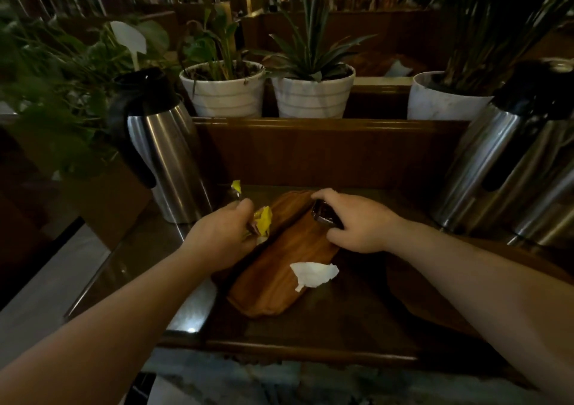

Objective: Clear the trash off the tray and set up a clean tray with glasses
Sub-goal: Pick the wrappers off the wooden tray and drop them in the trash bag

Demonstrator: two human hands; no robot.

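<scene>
My left hand [222, 233] is closed around crumpled yellow wrappers [263, 218] at the left long edge of the wooden tray [279, 268]. My right hand [357, 221] is curled over a small dark object [324, 215] on the tray's far half; the fingers wrap its top and sides, but I cannot tell whether it has left the surface, nor what it is. The tray lies on the dark wooden counter [357, 320] with its long axis running diagonally, from the near-left corner toward the far right, so its near end points back toward my left forearm. One piece of trash remains loose: a torn white paper scrap [313, 274] resting on the tray's near-right edge, partly overhanging onto the counter. It lies nearer to me than both hands, directly below the right hand and just beside the right wrist, well to the right of the left hand. I judge that the right hand is the closer one for it, needing only a short pull back toward my body, though both hands are occupied. Steel thermos jugs stand at the left [164, 156] and right [503, 168]. No glasses are visible.
</scene>
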